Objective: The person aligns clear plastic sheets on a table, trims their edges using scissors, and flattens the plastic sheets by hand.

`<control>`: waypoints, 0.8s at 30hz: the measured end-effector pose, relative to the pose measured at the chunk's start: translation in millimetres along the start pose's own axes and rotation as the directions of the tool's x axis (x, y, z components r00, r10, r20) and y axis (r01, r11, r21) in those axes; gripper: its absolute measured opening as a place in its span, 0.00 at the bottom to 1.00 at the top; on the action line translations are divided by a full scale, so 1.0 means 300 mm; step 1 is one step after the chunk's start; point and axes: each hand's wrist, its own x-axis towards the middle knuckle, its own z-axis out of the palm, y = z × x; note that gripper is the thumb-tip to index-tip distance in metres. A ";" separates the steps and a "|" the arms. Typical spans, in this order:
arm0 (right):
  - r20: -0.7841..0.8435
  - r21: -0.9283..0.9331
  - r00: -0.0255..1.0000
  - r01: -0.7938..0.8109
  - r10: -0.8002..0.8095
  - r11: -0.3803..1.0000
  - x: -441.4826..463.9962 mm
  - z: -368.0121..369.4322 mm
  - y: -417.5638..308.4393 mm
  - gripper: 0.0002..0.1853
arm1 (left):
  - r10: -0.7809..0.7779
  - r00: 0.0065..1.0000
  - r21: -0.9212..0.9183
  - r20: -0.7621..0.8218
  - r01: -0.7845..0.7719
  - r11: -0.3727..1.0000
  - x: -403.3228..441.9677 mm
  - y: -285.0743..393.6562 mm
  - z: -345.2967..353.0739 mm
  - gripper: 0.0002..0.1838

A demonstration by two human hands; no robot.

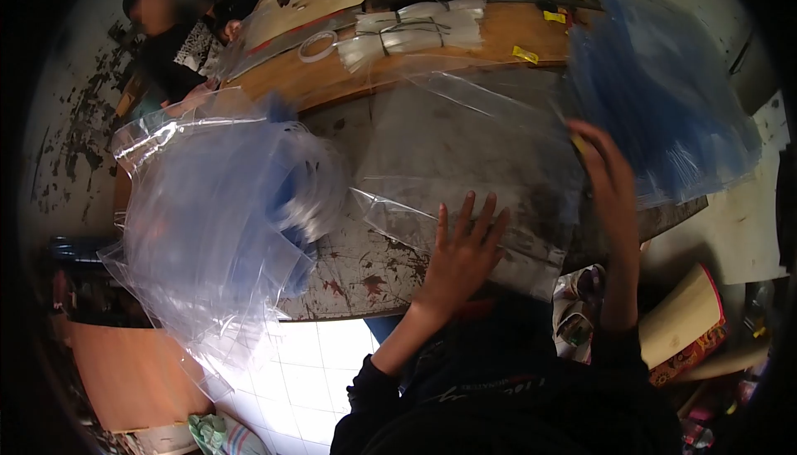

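A clear plastic sheet (473, 144) lies on the worn table in front of me. My left hand (466, 247) rests flat on its near part, fingers spread. At the sheet's right edge is my right hand (604, 164), its fingers bent together around something small with a yellow patch; what it is I cannot make out. A large bluish stack of clear plastic sheets (664, 98) is just beyond that hand. On the left, a loose, fanned heap of clear plastic pieces (199, 198) hangs over the table's near edge.
Tied bundles of clear strips (415, 31) and a tape roll (318, 46) lie on the wooden board (506, 36) at the back. Small yellow wrappers (525, 55) are nearby. Another person (170, 40) is at the far left. A rolled sheet (685, 322) stands at lower right.
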 end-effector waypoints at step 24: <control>0.327 -0.504 0.942 0.236 -0.070 0.831 0.004 0.052 0.070 0.24 | -0.381 0.891 0.212 -0.246 0.433 0.876 -0.009 -0.247 -0.131 0.31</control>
